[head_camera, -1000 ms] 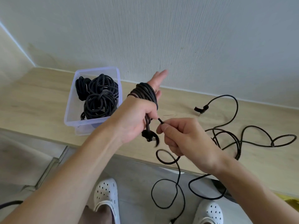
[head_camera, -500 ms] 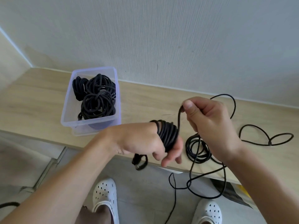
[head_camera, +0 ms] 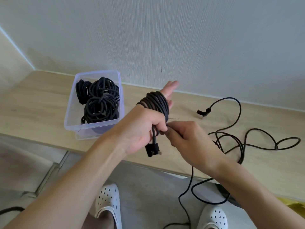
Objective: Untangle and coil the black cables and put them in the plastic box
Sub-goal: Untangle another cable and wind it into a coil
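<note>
Just right of the plastic box, which holds coiled cables, my left hand has the black cable wound round its straight fingers, thumb pinning the plug end, while my right hand pinches the loose strand beside that thumb.

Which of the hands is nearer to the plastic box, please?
Left. The left hand, wound with black cable, is just right of the plastic box; the right hand is farther right, beyond the left hand, pinching the cable.
</note>
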Tool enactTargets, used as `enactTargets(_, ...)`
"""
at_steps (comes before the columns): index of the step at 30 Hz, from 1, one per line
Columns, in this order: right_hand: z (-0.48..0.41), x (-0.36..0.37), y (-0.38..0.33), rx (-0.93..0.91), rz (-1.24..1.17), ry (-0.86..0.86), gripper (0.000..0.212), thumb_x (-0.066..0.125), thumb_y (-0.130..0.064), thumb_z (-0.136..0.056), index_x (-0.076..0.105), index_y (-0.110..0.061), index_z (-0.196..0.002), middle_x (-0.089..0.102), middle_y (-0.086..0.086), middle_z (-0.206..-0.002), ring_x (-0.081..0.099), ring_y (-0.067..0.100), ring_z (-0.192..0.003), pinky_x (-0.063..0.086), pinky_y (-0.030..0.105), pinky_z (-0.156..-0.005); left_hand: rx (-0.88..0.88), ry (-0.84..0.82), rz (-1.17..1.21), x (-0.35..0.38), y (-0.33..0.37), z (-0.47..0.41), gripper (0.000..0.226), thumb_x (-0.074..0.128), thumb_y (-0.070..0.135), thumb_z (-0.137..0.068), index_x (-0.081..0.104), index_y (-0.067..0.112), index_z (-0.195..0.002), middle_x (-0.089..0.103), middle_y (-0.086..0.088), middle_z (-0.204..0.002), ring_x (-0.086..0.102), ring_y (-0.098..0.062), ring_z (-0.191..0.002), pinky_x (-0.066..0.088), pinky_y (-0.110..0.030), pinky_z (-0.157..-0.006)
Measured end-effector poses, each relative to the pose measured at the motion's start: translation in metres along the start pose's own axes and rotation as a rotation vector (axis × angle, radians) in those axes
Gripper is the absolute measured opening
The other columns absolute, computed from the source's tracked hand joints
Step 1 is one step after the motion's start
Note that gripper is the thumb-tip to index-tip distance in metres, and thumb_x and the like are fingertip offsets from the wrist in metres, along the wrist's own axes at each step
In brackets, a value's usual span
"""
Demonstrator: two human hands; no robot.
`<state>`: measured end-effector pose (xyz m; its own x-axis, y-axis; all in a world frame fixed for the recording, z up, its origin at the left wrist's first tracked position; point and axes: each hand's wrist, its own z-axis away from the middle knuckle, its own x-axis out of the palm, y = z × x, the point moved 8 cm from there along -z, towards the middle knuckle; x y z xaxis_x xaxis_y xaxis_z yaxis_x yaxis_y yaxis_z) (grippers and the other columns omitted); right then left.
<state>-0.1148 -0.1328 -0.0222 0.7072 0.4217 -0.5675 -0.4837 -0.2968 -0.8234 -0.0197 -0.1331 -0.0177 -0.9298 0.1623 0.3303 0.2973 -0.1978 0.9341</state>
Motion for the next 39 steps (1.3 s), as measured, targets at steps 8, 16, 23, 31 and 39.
enactTargets(8,0.009,-0.022,-0.013,-0.050,-0.154,0.067,0.028,0.057,-0.018,-0.095,0.072,-0.014,-0.072,0.048,-0.008,-0.048,0.030,0.007,-0.042,0.027,0.018,-0.044,-0.114,-0.089,-0.990,-0.010,-0.009,0.004,0.055,0.040,-0.010,-0.077,0.067,0.029,-0.104,0.064,0.018,-0.112,0.059,0.010,-0.098,0.050,-0.011,-0.082)
enactTargets(16,0.002,-0.046,-0.004,-0.086,-0.314,0.266,0.021,0.065,-0.023,-0.089,0.067,-0.011,-0.071,0.054,-0.016,-0.050,0.045,0.001,-0.047,0.036,0.010,-0.049,-0.237,-0.572,-0.517,0.033,-0.022,0.024,0.025,0.042,-0.019,-0.059,0.047,0.004,-0.066,0.050,-0.006,-0.064,0.064,-0.016,-0.089,0.046,-0.020,-0.081)
enactTargets(23,-0.006,-0.008,0.003,-0.048,-0.090,0.123,0.037,0.050,0.001,-0.095,0.052,-0.019,-0.063,0.048,-0.014,-0.049,0.042,0.003,-0.047,0.032,0.013,-0.046,-0.020,-0.338,0.457,0.029,0.000,0.006,0.077,0.040,-0.012,-0.058,0.061,0.005,-0.129,0.061,-0.008,-0.137,0.053,-0.018,-0.132,0.031,-0.028,-0.118)
enactTargets(31,-0.001,-0.002,0.003,0.018,-0.059,0.010,0.023,0.055,-0.014,-0.097,0.069,-0.015,-0.079,0.039,-0.013,-0.043,0.035,0.007,-0.040,0.026,0.013,-0.043,0.020,0.090,-0.192,-0.014,-0.001,-0.007,0.098,0.044,-0.007,-0.054,0.053,0.039,-0.140,0.044,0.022,-0.152,0.048,0.001,-0.133,0.040,-0.023,-0.105)
enactTargets(39,0.005,-0.027,-0.009,-0.037,-0.206,0.071,0.026,0.059,-0.013,-0.095,0.072,-0.010,-0.072,0.047,-0.013,-0.044,0.033,0.006,-0.041,0.028,0.015,-0.045,-0.176,-0.123,-0.989,-0.011,-0.018,0.001,0.042,0.037,-0.010,-0.074,0.064,0.021,-0.083,0.057,0.020,-0.073,0.054,-0.008,-0.070,0.051,-0.044,-0.061)
